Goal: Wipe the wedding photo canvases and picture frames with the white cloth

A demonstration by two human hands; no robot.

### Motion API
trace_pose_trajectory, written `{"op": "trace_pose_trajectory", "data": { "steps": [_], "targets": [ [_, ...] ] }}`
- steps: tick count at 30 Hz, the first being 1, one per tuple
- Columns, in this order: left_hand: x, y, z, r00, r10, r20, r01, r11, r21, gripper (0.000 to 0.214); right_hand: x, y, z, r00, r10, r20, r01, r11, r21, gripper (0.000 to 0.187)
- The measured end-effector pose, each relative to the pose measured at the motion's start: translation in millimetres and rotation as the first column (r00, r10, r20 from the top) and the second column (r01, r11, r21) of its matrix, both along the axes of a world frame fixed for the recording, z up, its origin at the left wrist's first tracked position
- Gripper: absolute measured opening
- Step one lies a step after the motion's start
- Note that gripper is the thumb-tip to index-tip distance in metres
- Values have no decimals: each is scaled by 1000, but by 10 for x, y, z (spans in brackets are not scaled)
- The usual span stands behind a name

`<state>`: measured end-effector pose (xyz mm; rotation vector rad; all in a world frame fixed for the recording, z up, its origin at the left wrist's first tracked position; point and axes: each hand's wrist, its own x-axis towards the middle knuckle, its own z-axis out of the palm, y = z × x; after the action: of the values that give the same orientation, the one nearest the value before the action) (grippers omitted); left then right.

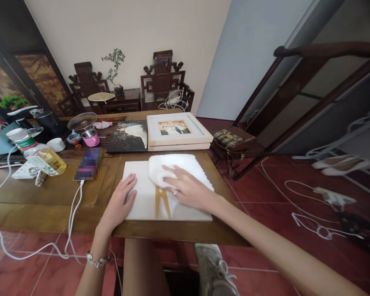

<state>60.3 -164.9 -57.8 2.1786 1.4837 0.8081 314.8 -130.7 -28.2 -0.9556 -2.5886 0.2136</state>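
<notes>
A flat white board (142, 199), which looks like the back of a picture frame, lies near the table's front edge. It carries a tan two-legged piece (162, 202), its upper part hidden under a fluffy white cloth (185, 164). My right hand (185, 186) has its fingers over the cloth and presses it on the board. At the board's left edge rests my left hand (121, 201), fingers stretched out and holding nothing.
Behind the board are stacked white frames (180, 142) and a dark photo panel (128, 137). To the left lie a phone (89, 164) with a cable, an oil bottle (51, 158) and a pink cup (91, 139). A plaid bag (228, 139) sits right of the table.
</notes>
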Motion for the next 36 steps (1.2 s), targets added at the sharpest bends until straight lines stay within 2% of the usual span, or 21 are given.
{"op": "trace_pose_trajectory", "data": {
  "steps": [2,4,10,13,16,22,25,27,29,33,36],
  "targets": [
    [4,-2,7,1000,2,0,-2,1000,-5,42,-43,54,-20,999,-36,7,36,999,8,29],
    [6,-3,11,1000,3,3,-3,1000,-8,42,-73,-34,-20,999,-24,29,24,1000,17,32],
    [-4,6,-3,1000,-8,10,8,1000,-4,42,-91,-778,24,978,181,104,-169,979,-117,33],
    [-11,13,-17,1000,-13,5,13,1000,5,42,-72,-953,28,964,252,89,-238,961,-139,30],
    [-12,12,-24,1000,-14,11,14,1000,16,42,-72,-788,45,975,211,67,-201,971,-127,31],
    [-14,-1,-29,1000,-2,16,2,1000,18,42,-202,6,81,999,-16,44,19,998,-64,30],
    [-20,6,-40,1000,-4,16,4,1000,20,42,-278,83,58,998,-38,49,42,997,-67,31],
    [-24,14,-47,1000,-10,20,10,1000,23,44,-314,-84,43,997,-15,73,20,997,-71,36],
    [-26,21,-49,1000,-12,20,11,1000,22,45,-335,-372,54,993,46,107,-36,994,-102,39],
    [-31,23,-45,1000,-28,1,28,999,15,44,-336,-917,182,971,201,129,-174,965,-197,33],
    [-36,20,-48,999,-35,-7,35,999,20,44,-324,-972,298,975,198,99,-170,957,-233,24]
  ]
}}
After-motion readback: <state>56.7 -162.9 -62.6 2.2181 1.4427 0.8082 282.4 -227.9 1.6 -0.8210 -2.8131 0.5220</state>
